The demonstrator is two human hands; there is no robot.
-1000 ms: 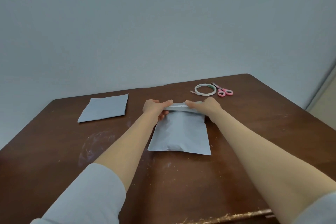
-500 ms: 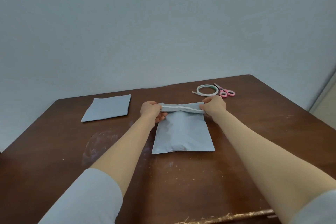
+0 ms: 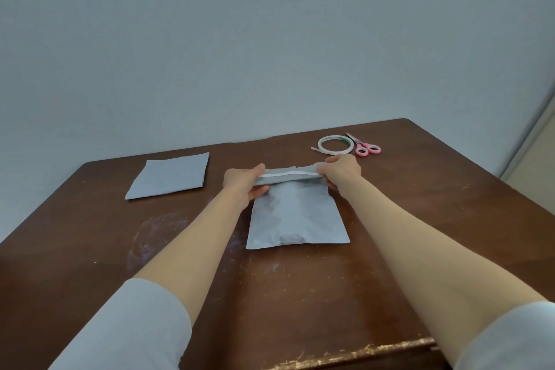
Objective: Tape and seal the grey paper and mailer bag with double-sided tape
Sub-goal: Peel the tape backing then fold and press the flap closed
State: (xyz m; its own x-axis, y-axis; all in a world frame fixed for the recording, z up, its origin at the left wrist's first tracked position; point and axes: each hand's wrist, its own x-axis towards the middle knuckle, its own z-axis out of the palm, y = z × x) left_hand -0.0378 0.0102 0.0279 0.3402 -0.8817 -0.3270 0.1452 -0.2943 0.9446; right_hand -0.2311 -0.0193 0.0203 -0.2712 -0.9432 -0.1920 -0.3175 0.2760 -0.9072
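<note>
Our left hand (image 3: 240,182) and right hand (image 3: 344,170) have slid out from the middle to the two ends of the flap (image 3: 288,179).
The table (image 3: 90,249) has room at 6 and 9 o'clock of the bag, and its edges are far off. The mailer bag (image 3: 297,219) lies flat in the middle, with the grey paper (image 3: 171,176) well apart at 10 o'clock. Each hand pinches one flap end, white tape strip (image 3: 288,173) showing. If we fold crooked, we think it may stick wrong and wrinkle. The tape roll (image 3: 335,144) and scissors (image 3: 368,149) lie near at 1 o'clock, where our right hand could bump them.

Brown table (image 3: 420,219): mailer bag (image 3: 295,219), grey paper (image 3: 171,174), tape roll (image 3: 335,144), scissors (image 3: 365,147).
</note>
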